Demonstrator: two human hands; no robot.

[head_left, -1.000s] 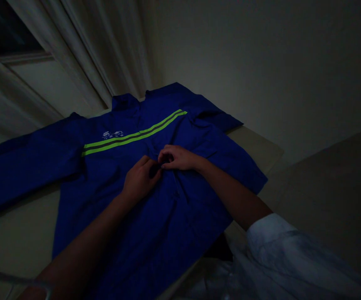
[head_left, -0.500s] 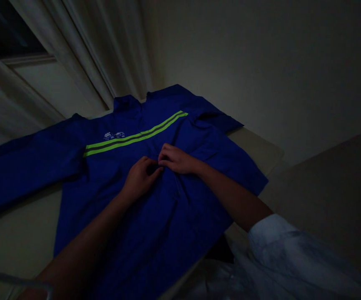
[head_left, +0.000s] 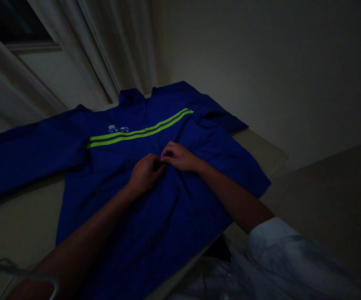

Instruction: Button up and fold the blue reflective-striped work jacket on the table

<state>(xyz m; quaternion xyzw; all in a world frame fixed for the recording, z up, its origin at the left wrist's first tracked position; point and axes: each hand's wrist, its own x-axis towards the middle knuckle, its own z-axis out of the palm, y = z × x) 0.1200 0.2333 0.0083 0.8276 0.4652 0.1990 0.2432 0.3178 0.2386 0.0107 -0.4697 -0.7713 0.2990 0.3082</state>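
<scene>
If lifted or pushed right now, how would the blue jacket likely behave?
The blue jacket would probably hang floppy, since soft creases run across its front. Pushed, it would likely bunch rather than roll, as it lies spread out on the table.

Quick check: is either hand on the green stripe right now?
No, the left hand and right hand are on the blue jacket, below the green stripe.

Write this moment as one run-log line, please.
left hand: at blue jacket front | right hand: close beside left | blue jacket: spread on table | grip: unclear
</scene>
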